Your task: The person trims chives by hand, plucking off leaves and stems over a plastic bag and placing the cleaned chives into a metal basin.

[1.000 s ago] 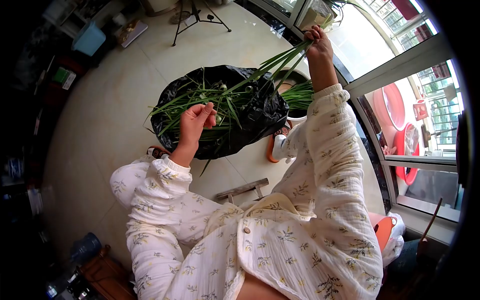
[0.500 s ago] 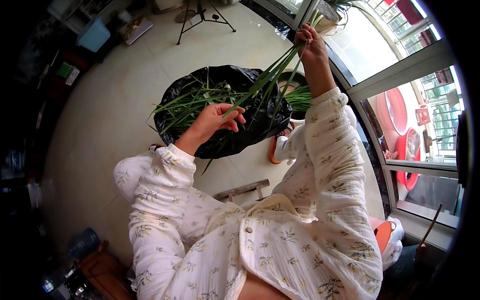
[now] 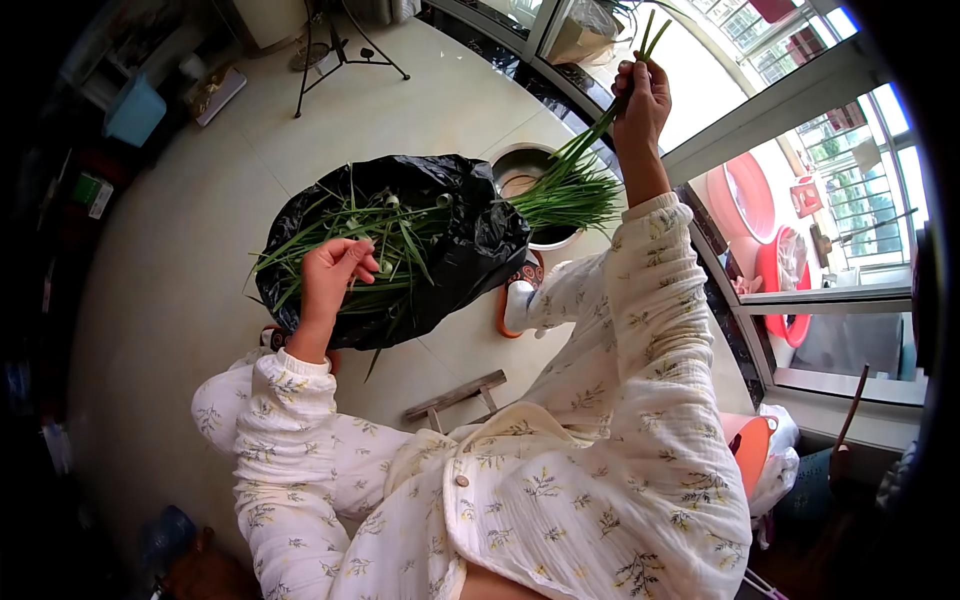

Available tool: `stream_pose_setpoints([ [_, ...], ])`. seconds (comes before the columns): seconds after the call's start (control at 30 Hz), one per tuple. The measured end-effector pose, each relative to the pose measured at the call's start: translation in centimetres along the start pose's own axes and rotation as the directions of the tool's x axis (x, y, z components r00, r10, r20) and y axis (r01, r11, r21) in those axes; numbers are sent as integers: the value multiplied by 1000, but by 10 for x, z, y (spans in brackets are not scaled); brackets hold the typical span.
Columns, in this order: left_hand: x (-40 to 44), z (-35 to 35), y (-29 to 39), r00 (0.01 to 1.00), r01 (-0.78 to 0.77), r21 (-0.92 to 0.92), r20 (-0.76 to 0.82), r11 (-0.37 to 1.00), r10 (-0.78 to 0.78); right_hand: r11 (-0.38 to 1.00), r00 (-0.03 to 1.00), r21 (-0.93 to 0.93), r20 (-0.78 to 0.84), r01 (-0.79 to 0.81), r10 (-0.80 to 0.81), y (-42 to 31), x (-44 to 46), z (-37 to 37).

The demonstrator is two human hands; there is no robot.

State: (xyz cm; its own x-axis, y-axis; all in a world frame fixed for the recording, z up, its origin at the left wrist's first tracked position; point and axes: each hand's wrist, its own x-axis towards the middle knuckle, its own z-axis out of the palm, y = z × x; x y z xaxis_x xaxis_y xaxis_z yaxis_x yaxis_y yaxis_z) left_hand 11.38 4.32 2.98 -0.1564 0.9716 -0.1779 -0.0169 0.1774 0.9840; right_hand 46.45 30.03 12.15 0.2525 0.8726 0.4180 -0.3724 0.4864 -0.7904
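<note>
My right hand (image 3: 642, 100), raised at the upper right, is closed round a few long green stalks (image 3: 652, 38) whose pale ends stick up past the fingers. Below it their length slants down over a bundle of similar greens (image 3: 570, 200) in a round metal basin (image 3: 522, 160). My left hand (image 3: 333, 278) is over the black plastic bag (image 3: 470, 270), thumb and fingers pinched together; whatever they hold, if anything, is too small to make out. Loose green leaves and stalks (image 3: 380, 225) lie in a tangle on the open bag.
A small wooden stool (image 3: 455, 398) stands between my legs, and my slippered foot (image 3: 520, 290) is close to the bag and basin. Glass sliding doors (image 3: 780, 110) run along the right. A black metal stand (image 3: 340, 50) and a blue bin (image 3: 135, 108) are farther back.
My left hand has moved away from the stalks, left over the bag. The stalks in my right hand have swung from across the bag to over the basin. The view has shifted.
</note>
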Motion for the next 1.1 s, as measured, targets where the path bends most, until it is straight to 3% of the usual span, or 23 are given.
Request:
stream_pose_setpoints([
  [0.03, 0, -1, 0, 994, -101, 253, -23, 962, 110, 949, 992, -293, 96, 112, -88, -1, 4, -8],
  [0.07, -2, -7, 7, 978, -187, 613, 43, 768, 204, 803, 967, -547, 209, 237, -144, 2, 8, -19],
  [0.1, -3, -9, 9, 964, -230, 698, 66, 678, 259, 562, 918, -736, 376, 377, -122, 12, 12, -34],
  [0.13, -4, -9, 9, 945, -268, 769, 94, 580, 312, 397, 889, -810, 457, 431, -33, 28, 12, -51],
  [0.2, -3, -15, 9, 957, -244, 768, 92, 593, 275, 151, 731, -747, 665, 648, 151, 63, 0, -82],
  [0.27, -1, -17, 12, 966, -200, 786, 58, 584, 254, 37, 637, -718, 638, 695, 431, 106, -19, -123],
  [0.37, 6, -18, 14, 971, -140, 811, 1, 568, 238, 62, 563, -708, 608, 703, 560, 158, -55, -168],
  [0.47, 15, -20, 15, 967, -137, 838, -1, 528, 253, 53, 565, -719, 587, 693, 580, 207, -83, -192],
  [0.67, 32, -20, 12, 966, -111, 859, -26, 500, 258, 173, 522, -742, 597, 648, 609, 253, -117, -193],
  [0.8, 41, -13, 15, 957, -126, 866, -23, 484, 290, 182, 529, -736, 614, 652, 585, 275, -129, -195],
  [1.0, 45, -11, 24, 935, -168, 776, -71, 609, 348, 153, 531, -744, 589, 650, 610, 280, -135, -190],
  [1.1, 38, -21, 35, 924, -186, 802, -54, 568, 379, 287, 614, -792, 603, 539, 509, 265, -117, -171],
])
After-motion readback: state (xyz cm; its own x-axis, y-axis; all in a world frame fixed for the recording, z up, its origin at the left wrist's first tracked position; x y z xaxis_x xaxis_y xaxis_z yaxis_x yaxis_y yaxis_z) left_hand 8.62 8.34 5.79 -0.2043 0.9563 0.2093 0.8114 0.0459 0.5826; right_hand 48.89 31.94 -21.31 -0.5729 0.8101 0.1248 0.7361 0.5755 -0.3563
